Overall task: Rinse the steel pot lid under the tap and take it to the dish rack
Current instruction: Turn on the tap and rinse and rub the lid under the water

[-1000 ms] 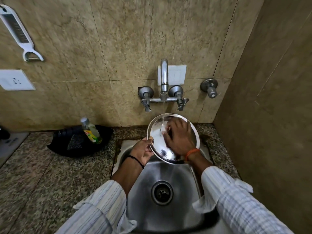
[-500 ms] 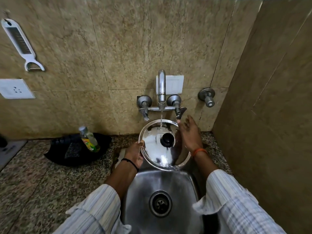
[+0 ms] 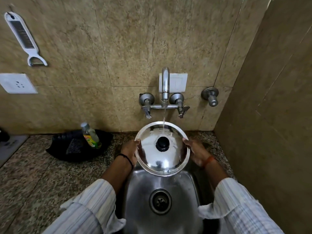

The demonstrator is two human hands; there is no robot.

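The round steel pot lid with a black knob is held over the sink, its top side facing me. My left hand grips its left rim and my right hand grips its right rim. A thin stream of water falls from the wall tap onto the lid's far edge. No dish rack is in view.
A black tray with a green-labelled soap bottle sits on the speckled granite counter left of the sink. A white grater and a socket are on the tiled wall. A side wall closes in on the right.
The lid was flipped from its underside to its knob side. My right hand stopped rubbing the surface and took hold of the right rim.
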